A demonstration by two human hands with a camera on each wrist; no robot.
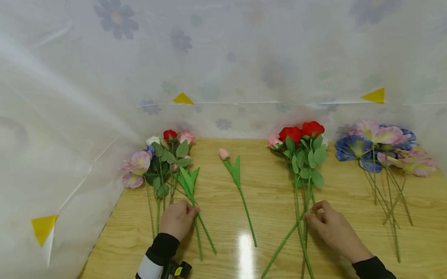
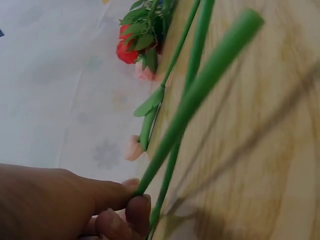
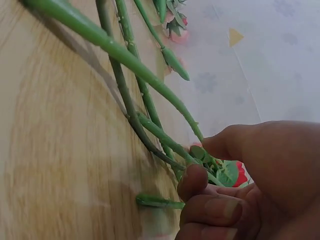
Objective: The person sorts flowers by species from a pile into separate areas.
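Pinching green stem [image 2: 182,111] w/ L grip [image 1: 177,220], rose stem [image 3: 131,61] w/ R grip [image 1: 334,231]; btwn, on table [image 1: 267,204], 1 pink tulip [image 1: 236,176].

My left hand [image 1: 178,220] pinches a green stem [image 2: 186,107], my right hand [image 1: 336,231] a rose stem [image 3: 125,57] in a leafy, crossed bunch [image 1: 301,163] with 2 red blooms [image 1: 313,129].

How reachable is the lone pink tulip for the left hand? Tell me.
Probably yes: past the green stems at the left hand, only tabletop separates it from the pink tulip, though it may need to release what it pinches.
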